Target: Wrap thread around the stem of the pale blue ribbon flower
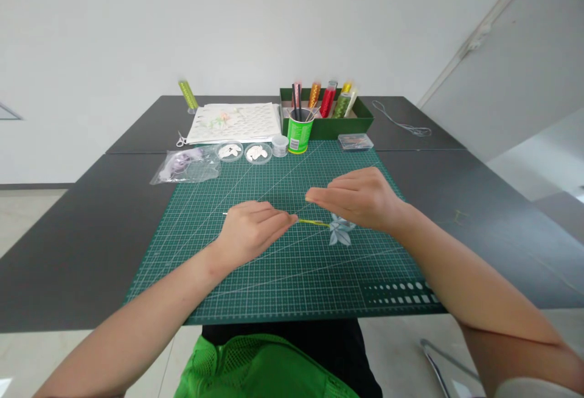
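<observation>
My left hand (258,227) pinches a thin flower stem between thumb and fingers, over the green cutting mat (274,288). The stem's yellow-green part (314,222) runs right from my fingertips to a pale blue-grey flower (340,230) with pointed petals. A thin white end pokes out on the left behind the hand. My right hand (358,197) is raised just above the flower and covers part of it. Its fingers are pressed together toward the left hand; whatever lies between them is too fine to make out.
Behind the mat's middle stand dishes of white pieces (258,153), a green can (299,133) with sticks, and a green box (360,125) of thread spools. Left are a plastic bag (187,165), small scissors (181,139) and white sheets (255,121). A clear case (356,142) and cord (401,123) lie right.
</observation>
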`<state>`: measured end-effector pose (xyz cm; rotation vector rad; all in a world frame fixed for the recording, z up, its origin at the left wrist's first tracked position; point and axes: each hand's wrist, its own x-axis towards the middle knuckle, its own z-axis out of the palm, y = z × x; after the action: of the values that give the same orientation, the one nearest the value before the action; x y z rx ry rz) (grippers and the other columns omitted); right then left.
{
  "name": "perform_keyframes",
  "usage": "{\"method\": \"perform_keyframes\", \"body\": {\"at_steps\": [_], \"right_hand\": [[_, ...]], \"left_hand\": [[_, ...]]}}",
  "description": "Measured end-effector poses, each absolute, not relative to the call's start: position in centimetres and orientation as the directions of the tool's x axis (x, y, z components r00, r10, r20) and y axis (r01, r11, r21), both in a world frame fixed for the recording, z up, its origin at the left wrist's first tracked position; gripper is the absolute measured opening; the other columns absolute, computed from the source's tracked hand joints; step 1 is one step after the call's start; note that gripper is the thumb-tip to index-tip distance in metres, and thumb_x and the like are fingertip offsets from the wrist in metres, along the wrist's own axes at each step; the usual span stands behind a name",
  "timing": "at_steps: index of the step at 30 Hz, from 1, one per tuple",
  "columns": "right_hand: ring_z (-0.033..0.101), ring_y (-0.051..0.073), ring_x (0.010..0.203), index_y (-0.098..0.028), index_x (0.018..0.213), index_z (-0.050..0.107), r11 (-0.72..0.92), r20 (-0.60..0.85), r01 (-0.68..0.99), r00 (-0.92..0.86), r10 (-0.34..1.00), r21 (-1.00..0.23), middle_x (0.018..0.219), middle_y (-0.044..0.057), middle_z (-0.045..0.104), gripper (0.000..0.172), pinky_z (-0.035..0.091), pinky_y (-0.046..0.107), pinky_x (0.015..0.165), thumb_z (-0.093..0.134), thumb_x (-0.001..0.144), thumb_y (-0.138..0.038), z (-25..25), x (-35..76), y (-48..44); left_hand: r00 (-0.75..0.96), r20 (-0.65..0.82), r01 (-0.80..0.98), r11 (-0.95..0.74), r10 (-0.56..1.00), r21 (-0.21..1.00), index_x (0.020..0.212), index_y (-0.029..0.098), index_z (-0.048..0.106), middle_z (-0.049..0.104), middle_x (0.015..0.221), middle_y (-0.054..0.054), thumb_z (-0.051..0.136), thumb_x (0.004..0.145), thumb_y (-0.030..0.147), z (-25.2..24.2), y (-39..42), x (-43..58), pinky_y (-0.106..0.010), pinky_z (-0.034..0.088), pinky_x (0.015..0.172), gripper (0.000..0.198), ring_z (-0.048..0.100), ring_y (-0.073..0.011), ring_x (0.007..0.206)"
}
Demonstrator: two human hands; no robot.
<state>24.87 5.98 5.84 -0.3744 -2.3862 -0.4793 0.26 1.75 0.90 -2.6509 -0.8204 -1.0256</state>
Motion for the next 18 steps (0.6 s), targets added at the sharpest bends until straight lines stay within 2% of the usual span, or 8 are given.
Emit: {"method": "perform_keyframes", "body": {"at_steps": [5,10,18], "right_hand": [[0.046,0.005,0.047,-0.02,0.085,0.069,0.898,0.644,0.39,-0.744,0.178,0.203,0.053,-0.008,0.055,0.022,0.029,0.022,0.046,0.055,0.101,-0.025,5.6,24.7,6.2],[0.051,0.005,0.047,-0.019,0.087,0.072,0.907,0.624,0.398,-0.746,0.233,0.137,0.055,-0.006,0.061,0.024,0.03,0.021,0.047,0.055,0.102,-0.026,5.1,24.9,6.8],[0.063,0.007,0.054,-0.018,0.091,0.077,0.917,0.595,0.392,-0.722,0.352,-0.067,0.065,-0.002,0.073,0.026,0.041,0.018,0.053,0.056,0.101,-0.029,4.1,25.0,7.7]], "left_hand": [[0.642,0.672,0.493,-0.87,0.369,0.007,0.089,0.017,0.07,0.078,0.086,0.001,0.058,0.101,0.023,1.2,1.6,0.3,-0.025,0.053,0.062,0.018,0.07,-0.0111,0.069],[0.638,0.679,0.47,-0.882,0.362,0.029,0.093,0.018,0.07,0.079,0.088,0.002,0.061,0.099,0.021,1.2,1.4,0.2,-0.024,0.055,0.064,0.011,0.071,-0.0106,0.071],[0.624,0.687,0.471,-0.881,0.373,0.05,0.095,0.019,0.069,0.079,0.09,0.002,0.063,0.097,0.019,1.1,1.5,0.1,-0.024,0.056,0.066,0.006,0.072,-0.0108,0.073]]}}
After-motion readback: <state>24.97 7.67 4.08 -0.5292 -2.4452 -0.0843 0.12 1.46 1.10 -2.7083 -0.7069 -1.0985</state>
